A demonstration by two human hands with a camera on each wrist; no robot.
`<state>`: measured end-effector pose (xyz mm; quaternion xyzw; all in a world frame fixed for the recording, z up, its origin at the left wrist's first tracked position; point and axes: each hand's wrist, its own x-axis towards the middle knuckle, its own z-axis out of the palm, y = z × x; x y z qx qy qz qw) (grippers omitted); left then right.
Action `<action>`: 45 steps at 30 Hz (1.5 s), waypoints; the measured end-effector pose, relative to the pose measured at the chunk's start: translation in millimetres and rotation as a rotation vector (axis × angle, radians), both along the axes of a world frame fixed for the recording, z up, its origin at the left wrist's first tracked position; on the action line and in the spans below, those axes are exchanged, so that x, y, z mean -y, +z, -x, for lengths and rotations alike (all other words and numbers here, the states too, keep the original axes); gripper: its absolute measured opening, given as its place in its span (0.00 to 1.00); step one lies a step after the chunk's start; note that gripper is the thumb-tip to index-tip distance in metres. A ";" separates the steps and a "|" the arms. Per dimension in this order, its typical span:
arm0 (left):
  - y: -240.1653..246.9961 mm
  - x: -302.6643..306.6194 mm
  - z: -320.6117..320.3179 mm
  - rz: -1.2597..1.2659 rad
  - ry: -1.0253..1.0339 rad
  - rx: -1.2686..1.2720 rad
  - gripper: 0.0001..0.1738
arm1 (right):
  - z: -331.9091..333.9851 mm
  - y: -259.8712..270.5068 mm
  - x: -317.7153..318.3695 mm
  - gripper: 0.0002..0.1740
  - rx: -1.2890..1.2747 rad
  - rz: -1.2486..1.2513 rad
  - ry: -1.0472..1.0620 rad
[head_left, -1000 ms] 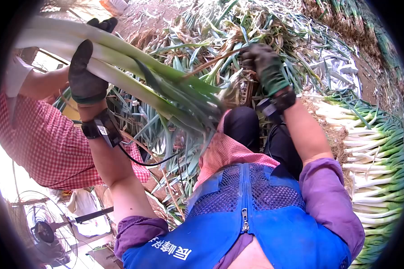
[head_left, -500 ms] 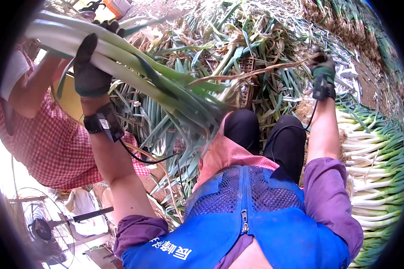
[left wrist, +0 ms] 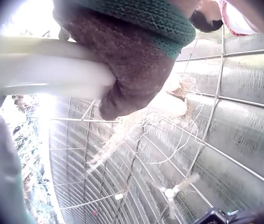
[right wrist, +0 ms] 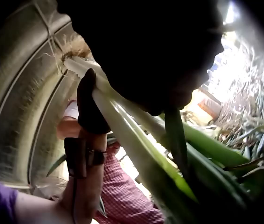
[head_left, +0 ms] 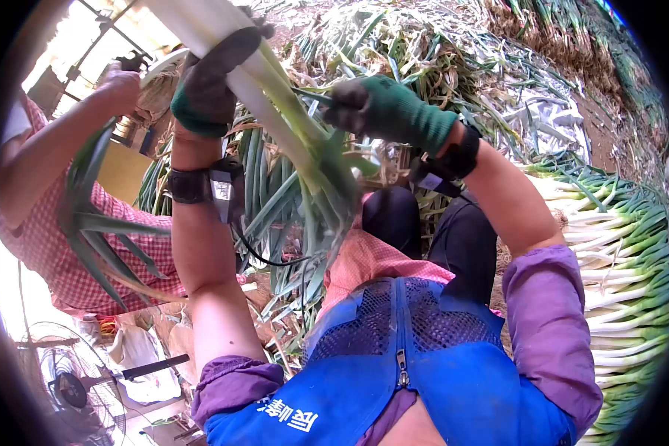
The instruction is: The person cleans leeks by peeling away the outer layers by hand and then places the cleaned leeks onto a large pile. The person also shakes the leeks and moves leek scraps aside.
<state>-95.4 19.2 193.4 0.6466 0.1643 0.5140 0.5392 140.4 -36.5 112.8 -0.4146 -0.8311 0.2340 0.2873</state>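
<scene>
My gloved left hand [head_left: 209, 93] grips a bundle of thick leeks [head_left: 264, 104] by their white stalks, the thumb wrapped across them. The bundle slants down toward my lap, its green leaves [head_left: 327, 175] blurred there. In the left wrist view, pale stringy roots [left wrist: 118, 140] hang beyond the fist. My right hand [head_left: 383, 111], in a green and dark glove, is curled close beside the stalks. It pinches a narrow dark green leaf [right wrist: 176, 140], which hangs below its fingers in the right wrist view. The dark glove hides the leaf's upper end there.
A heap of stripped leaves [head_left: 424, 52] spreads in front of me. Cleaned leeks [head_left: 609, 275] lie in a long row at the right. A person in a red checked garment [head_left: 126, 253] is at my left, near a fan [head_left: 70, 390].
My right hand has dropped the dry brown leaf it pulled off to the right and come back to the bundle. My left hand has moved right, tilting the leeks more steeply.
</scene>
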 end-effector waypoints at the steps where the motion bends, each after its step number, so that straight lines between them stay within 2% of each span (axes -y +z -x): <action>1: -5.6 -13.1 13.2 -0.008 0.002 0.021 0.14 | -10.0 -4.9 -0.6 0.08 0.089 -0.136 -0.026; 3: -13.1 -35.7 42.7 -0.019 0.207 0.032 0.13 | -42.6 -25.6 -1.5 0.07 0.287 -0.341 -0.093; 5: -6.2 -44.4 75.2 0.117 0.294 0.166 0.24 | -96.2 -60.3 13.0 0.06 0.394 -0.230 -0.307; 7: 7.0 -47.5 106.0 0.214 0.425 0.262 0.25 | -164.8 -121.5 29.8 0.08 0.585 -0.183 -0.465; 8: 16.1 -34.6 101.4 0.137 0.472 0.243 0.15 | -180.9 -125.8 53.5 0.09 0.536 0.024 -0.556; 9: 28.9 -26.1 95.8 0.119 0.484 0.264 0.15 | -214.6 -166.0 61.8 0.09 0.786 0.027 -0.646; 10: 40.0 -17.9 91.2 0.108 0.498 0.279 0.15 | -236.3 -175.4 78.8 0.10 0.739 0.187 -0.694; 11: 42.0 -12.4 90.0 0.107 0.512 0.286 0.15 | -301.0 -236.0 94.6 0.12 0.823 0.064 -0.697; 12: 47.1 -26.8 108.2 0.077 0.442 0.283 0.16 | -316.2 -230.9 119.5 0.13 0.920 0.341 -0.790; 13: 52.0 -33.3 118.1 0.063 0.432 0.251 0.16 | -337.8 -238.0 143.2 0.15 0.934 0.460 -0.928; 14: 56.8 -38.5 123.7 0.051 0.419 0.217 0.17 | -353.9 -241.9 162.4 0.16 0.953 0.500 -0.940; 15: 59.0 -40.8 122.7 0.043 0.400 0.178 0.17 | -349.5 -226.9 171.5 0.21 0.992 0.633 -0.937; 17: 55.1 -35.8 100.2 0.020 0.380 0.156 0.17 | -312.5 -196.9 182.3 0.28 1.028 0.522 -0.945; 18: 52.3 -35.1 87.8 -0.004 0.363 0.147 0.18 | -305.0 -195.4 172.7 0.33 0.938 0.473 -0.908; 19: 49.9 -35.1 79.6 -0.029 0.348 0.141 0.18 | -296.1 -188.3 160.8 0.33 0.752 0.420 -0.815; 20: 44.2 -36.3 74.1 -0.010 0.189 0.145 0.18 | -291.2 -199.3 147.8 0.30 0.527 0.222 -0.731; 23: 40.4 -28.3 40.4 0.030 0.028 0.050 0.17 | -213.8 -139.8 97.8 0.30 0.241 -0.055 -0.462; 25: 44.8 -18.9 6.8 0.036 -0.085 -0.018 0.17 | -153.2 -76.8 83.7 0.32 0.140 -0.439 -0.316; 27: 59.0 -12.8 -29.2 0.009 -0.209 -0.078 0.17 | -122.8 -18.9 85.2 0.35 0.136 -0.699 -0.226; 28: 58.8 -7.1 -43.5 -0.170 -0.202 -0.204 0.14 | -117.2 3.6 84.7 0.35 0.177 -0.780 -0.240; 30: 40.8 -7.9 -67.8 -0.717 0.012 -0.474 0.15 | -114.3 51.7 94.2 0.36 0.358 -0.956 -0.294; 31: 33.4 -13.7 -81.2 -0.981 -0.045 -0.490 0.18 | -114.9 72.1 101.8 0.36 0.503 -1.047 -0.336; 33: 24.6 14.0 -123.2 -0.020 -0.228 -0.372 0.14 | -121.3 88.5 105.7 0.33 0.653 -1.231 -0.401; 34: 18.9 23.1 -140.5 -0.018 -0.306 -0.372 0.12 | -126.9 96.6 110.2 0.33 0.807 -1.275 -0.411; 35: 9.0 29.6 -157.9 -0.042 -0.455 -0.327 0.15 | -132.6 104.6 114.9 0.33 0.966 -1.309 -0.419; 37: -1.9 50.7 -194.6 0.084 -0.678 -0.239 0.15 | -146.3 112.4 118.2 0.38 1.284 -1.353 -0.381; 38: -9.2 62.1 -212.5 -0.295 -0.599 -0.349 0.13 | -144.6 120.6 128.0 0.38 1.371 -1.210 -0.317; 39: -13.7 64.4 -228.0 -0.790 -0.553 -0.417 0.12 | -147.7 120.5 136.6 0.34 1.248 -1.089 -0.311; 40: -18.3 66.7 -243.7 -1.256 -0.431 -0.366 0.11 | -152.2 114.4 141.5 0.31 1.119 -0.965 -0.311; 41: -28.7 86.2 -251.2 -0.682 -0.543 -0.466 0.12 | -156.9 108.2 146.4 0.28 0.983 -0.850 -0.313; 42: -45.5 87.5 -261.0 -0.786 -0.572 -0.505 0.12 | -135.3 89.8 130.2 0.29 1.108 -0.606 -0.766; 43: -60.7 84.0 -273.8 -0.900 -0.613 -0.531 0.12 | -115.1 71.5 114.1 0.31 1.654 -0.108 -1.318; 44: -65.3 94.0 -279.8 -0.702 -0.695 -0.595 0.11 | -96.4 53.8 98.6 0.33 2.057 0.491 -1.425; 45: -68.4 104.7 -282.5 -0.512 -0.782 -0.671 0.12 | -123.2 60.7 136.0 0.26 1.613 -0.004 -1.233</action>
